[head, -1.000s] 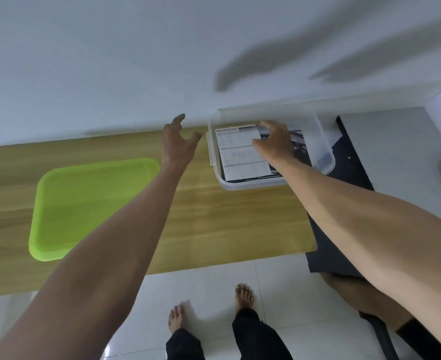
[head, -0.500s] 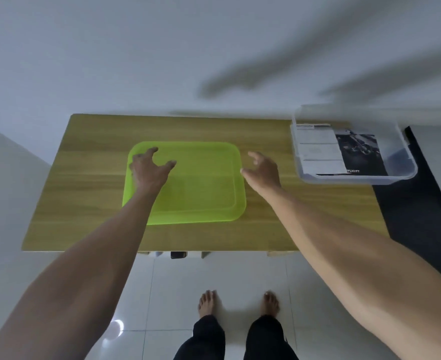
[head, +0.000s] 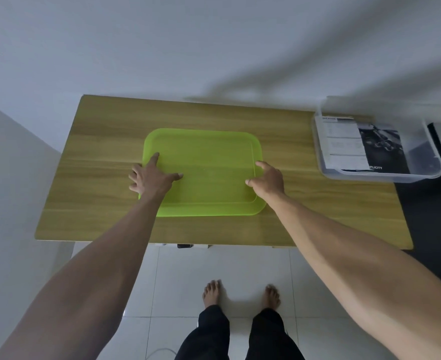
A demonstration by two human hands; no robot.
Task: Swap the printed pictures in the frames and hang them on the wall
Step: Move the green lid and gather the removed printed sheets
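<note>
A lime-green tray with nothing in it lies in the middle of the wooden table. My left hand rests on the tray's left rim with fingers spread, thumb pointing inward. My right hand is at the tray's right rim, fingers loosely bent, thumb over the inside edge. A clear plastic box at the table's far right holds printed pictures, one white with text, one dark. No picture frames are in view.
The table stands against a white wall. A dark mat or piece of furniture is to the right of the table. White floor tiles and my bare feet are below the near table edge.
Both hands left the clear box, moved left and came down onto the green tray's two side rims. The view shifted so the tray is now centred.
</note>
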